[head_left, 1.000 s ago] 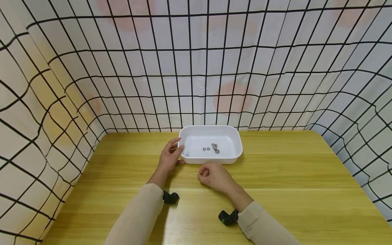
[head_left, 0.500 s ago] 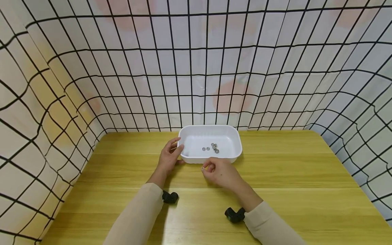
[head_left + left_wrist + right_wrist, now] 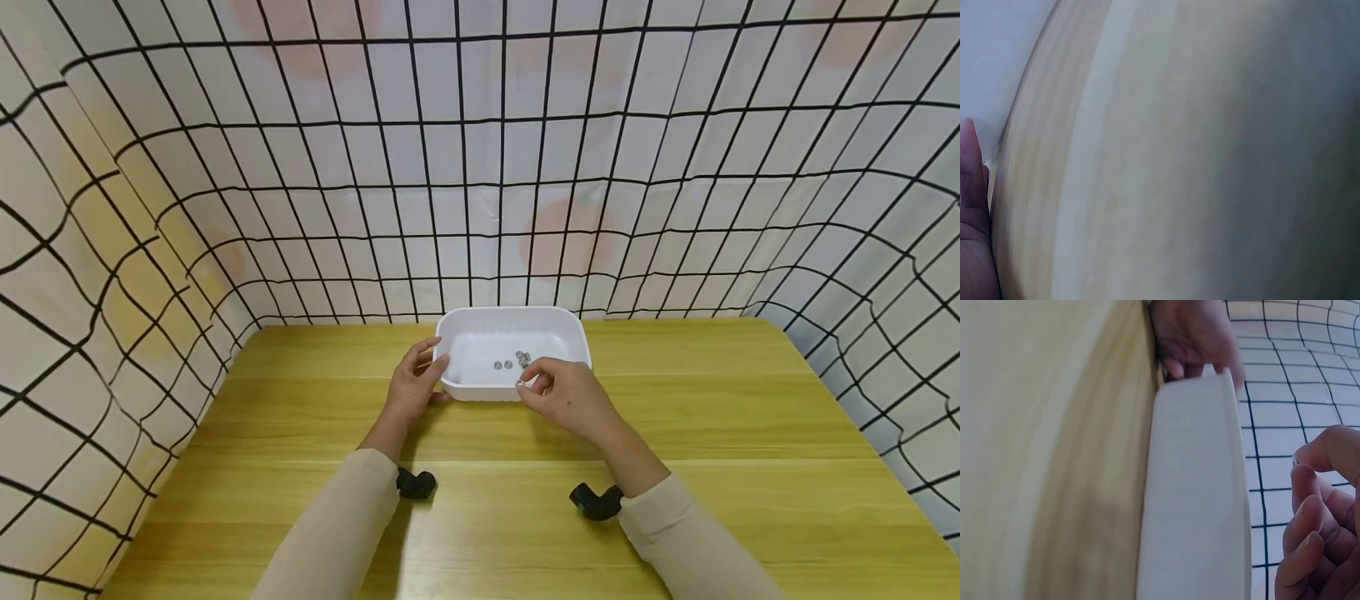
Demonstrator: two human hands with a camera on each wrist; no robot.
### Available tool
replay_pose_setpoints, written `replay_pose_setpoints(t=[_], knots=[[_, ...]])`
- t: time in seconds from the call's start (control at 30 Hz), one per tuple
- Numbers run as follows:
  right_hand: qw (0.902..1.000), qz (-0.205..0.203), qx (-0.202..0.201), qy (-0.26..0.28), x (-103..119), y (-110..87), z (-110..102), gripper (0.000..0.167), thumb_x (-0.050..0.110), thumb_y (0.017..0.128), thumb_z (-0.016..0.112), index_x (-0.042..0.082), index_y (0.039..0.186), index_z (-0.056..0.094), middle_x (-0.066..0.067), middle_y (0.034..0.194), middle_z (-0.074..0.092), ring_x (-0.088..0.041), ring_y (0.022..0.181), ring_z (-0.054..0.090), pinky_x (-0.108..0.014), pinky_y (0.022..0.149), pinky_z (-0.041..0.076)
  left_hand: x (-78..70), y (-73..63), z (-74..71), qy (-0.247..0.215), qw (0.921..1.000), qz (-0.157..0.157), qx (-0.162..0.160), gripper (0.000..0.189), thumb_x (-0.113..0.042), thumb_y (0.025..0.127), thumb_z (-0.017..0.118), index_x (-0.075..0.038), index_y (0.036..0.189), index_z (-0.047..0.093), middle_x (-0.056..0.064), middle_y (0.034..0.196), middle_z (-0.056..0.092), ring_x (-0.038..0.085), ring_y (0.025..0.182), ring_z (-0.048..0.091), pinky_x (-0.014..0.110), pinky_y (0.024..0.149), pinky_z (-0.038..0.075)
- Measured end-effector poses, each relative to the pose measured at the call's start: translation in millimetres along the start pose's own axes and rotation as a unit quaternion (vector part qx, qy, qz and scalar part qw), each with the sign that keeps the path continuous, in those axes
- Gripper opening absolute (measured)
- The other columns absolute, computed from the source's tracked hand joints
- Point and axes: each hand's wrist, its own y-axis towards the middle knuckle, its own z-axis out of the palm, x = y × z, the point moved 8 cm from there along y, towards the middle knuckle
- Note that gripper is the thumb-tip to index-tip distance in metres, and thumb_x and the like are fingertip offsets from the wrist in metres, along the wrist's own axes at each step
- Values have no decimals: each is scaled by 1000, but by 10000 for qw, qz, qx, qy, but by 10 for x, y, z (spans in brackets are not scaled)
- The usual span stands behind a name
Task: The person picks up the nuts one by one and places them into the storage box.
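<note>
In the head view, my left hand (image 3: pixel 412 384) holds the left end of a white plastic tray (image 3: pixel 437 337), with fingers at the rim and side. My right hand (image 3: pixel 568 400) pinches a small silver metal nut (image 3: pixel 521 384) between thumb and forefinger, over the tray's front rim. Several similar nuts (image 3: pixel 508 364) lie on the tray floor; the right hand hides part of that area. Seen from the right wrist, the pinched nut (image 3: pixel 1295 460) barely shows at the fingertips, above the tray's outer wall (image 3: pixel 1194 481). The left wrist view catches only part of the left hand (image 3: pixel 972 206) against the tray.
The tray stands on a wooden table (image 3: pixel 735 433) near its back edge. Behind and at both sides hangs a white cloth with a black grid (image 3: pixel 480 150). Black wrist cameras (image 3: pixel 596 502) sit by each sleeve.
My right hand has moved up and rightward with the pinched nut, from the table in front of the tray to its front rim. My left hand has stayed on the tray.
</note>
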Motion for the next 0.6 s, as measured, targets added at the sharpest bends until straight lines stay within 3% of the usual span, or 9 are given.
replay_pose_setpoints(t=[0.2, 0.6], knots=[[9998, 16, 13, -221, -32, 146, -78, 9, 26, 92, 73, 17, 95, 72, 5, 73, 67, -13, 57, 52, -25, 53, 43, 10, 4, -17, 27, 9999, 71, -73, 43, -32, 99, 68, -32, 141, 57, 11, 144, 53, 30, 119, 58, 26, 61, 61], [9979, 57, 108, -631, -160, 448, -39, 16, 32, 93, 69, 17, 98, 73, 2, 76, 67, -14, 60, 54, -28, 57, 44, 15, 7, -5, 28, 10000, 24, -37, 43, -33, 99, 69, -32, 141, 57, 11, 145, 53, 30, 120, 57, 27, 61, 62]])
